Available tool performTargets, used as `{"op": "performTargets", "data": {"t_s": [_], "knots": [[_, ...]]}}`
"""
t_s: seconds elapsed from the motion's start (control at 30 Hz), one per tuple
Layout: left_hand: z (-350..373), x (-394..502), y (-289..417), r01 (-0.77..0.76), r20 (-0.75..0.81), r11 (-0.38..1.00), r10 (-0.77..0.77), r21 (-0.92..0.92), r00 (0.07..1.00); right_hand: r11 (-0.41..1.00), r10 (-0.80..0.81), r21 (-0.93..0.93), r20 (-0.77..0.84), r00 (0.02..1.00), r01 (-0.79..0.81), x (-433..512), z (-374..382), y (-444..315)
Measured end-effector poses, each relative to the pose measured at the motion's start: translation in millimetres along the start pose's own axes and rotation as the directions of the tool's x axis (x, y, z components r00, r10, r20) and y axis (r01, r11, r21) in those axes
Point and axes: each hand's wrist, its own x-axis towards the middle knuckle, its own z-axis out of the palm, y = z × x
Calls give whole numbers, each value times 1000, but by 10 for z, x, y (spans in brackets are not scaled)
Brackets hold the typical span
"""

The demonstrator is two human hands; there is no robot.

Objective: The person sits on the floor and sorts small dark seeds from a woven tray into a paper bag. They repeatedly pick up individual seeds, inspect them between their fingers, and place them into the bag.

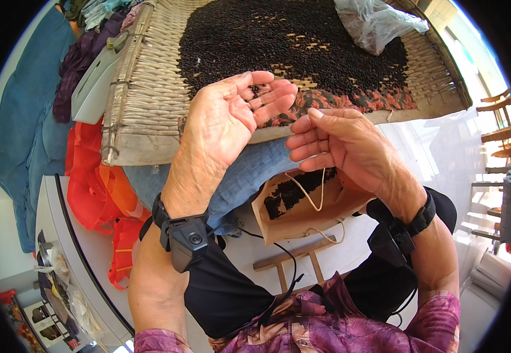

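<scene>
My left hand [233,110] is turned palm up over the front edge of a woven wicker tray [149,75]. A few small dark beans [255,90] lie in its cupped fingers. To its right, my right hand [339,141] hovers with loosely curled fingers, and nothing shows in it. A broad layer of dark beans [246,44] covers much of the tray, with bare weave showing in patches. Floral cloth [352,100] lines the tray's near side. Below my right hand stands a brown paper bag [277,225] with cord handles and dark contents.
A clear plastic bag [374,26] with brownish contents rests on the tray's far right. A white plastic scoop [94,88] leans at the left beside red bags [88,189]. A wooden stool [295,256] stands below the paper bag. Wooden chairs [500,132] are at the right.
</scene>
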Motion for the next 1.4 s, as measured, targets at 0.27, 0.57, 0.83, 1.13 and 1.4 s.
{"op": "performTargets", "data": {"t_s": [0.27,0.57,0.83,1.13,1.4], "knots": [[43,-14,-55,-20,16,985,17,171,1000,1000,-29,-12,-15,999,29,-9,-8,9],[206,-150,-95,291,-32,920,-293,261,955,955,-243,-215,-177,954,204,-65,-225,-252],[417,-320,-379,303,67,575,-533,760,843,820,-432,-503,-231,872,273,-112,-530,-511],[275,-484,-857,-425,293,-131,-546,895,785,188,-649,-972,-233,724,-144,9,-956,-642],[247,-551,-1000,-448,261,-192,-592,873,763,-66,-699,-986,-63,712,-152,254,-1098,-631]]}}
